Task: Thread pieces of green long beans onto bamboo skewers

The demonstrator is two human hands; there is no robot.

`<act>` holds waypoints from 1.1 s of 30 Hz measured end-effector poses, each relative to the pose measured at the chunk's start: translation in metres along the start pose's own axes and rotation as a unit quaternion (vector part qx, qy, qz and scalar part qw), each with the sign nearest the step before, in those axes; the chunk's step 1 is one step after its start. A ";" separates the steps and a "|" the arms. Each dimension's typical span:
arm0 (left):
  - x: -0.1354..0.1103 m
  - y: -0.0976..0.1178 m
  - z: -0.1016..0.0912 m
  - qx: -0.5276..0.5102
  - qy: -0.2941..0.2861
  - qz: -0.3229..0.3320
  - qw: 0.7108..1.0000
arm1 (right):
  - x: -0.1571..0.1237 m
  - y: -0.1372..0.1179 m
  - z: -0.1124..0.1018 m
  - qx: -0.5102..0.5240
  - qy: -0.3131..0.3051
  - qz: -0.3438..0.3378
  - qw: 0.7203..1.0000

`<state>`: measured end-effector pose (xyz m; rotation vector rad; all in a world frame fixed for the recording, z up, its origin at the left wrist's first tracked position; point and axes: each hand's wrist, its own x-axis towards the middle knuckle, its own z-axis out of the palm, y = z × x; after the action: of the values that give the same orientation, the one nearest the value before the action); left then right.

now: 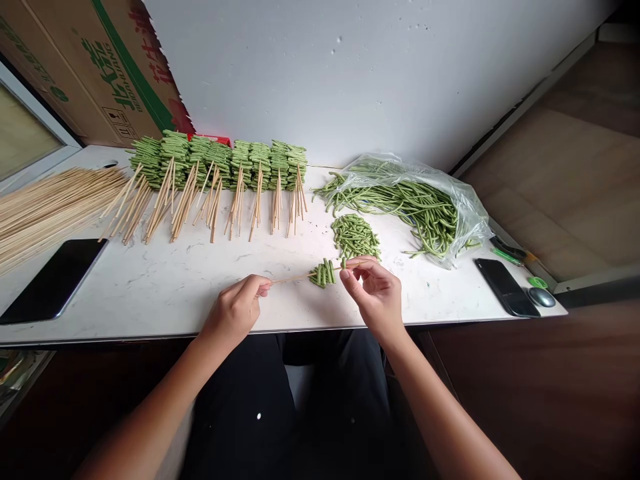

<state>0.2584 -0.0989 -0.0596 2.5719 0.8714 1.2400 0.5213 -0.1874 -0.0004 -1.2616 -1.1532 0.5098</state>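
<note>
My left hand [239, 303] is closed around one end of a thin wooden skewer [290, 277], which points to the right. Several short green bean pieces [324, 273] are threaded on the skewer's far part. At that end my right hand [375, 287] is closed, pinching a single green bean piece [343, 264] between thumb and fingers at the skewer. Just behind the right hand lies a heap of cut green bean pieces [355, 237]. A few more cut pieces seem to lie under the skewer; which are threaded is hard to tell.
Filled bean skewers [250, 163] are stacked along the wall. Bare skewers [55, 203] lie at left beside a black phone [53, 280]. To the right are a plastic bag [470, 207] with long green beans [430, 207], another phone [505, 285] and a mouse [541, 297]. A cardboard box [95, 73] stands behind.
</note>
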 end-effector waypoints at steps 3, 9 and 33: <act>0.002 0.002 -0.001 -0.003 0.009 0.001 1.000 | 0.000 -0.002 0.000 0.011 -0.018 0.033 0.999; 0.005 0.005 -0.003 0.012 0.031 0.010 0.999 | 0.003 -0.004 -0.005 0.065 -0.065 0.101 0.991; 0.008 0.006 -0.004 0.028 0.059 0.009 0.998 | 0.020 0.010 -0.035 -0.082 -0.175 0.066 0.979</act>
<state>0.2618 -0.1000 -0.0491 2.5779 0.9197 1.4032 0.5624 -0.1837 0.0020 -1.4351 -1.4352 0.7713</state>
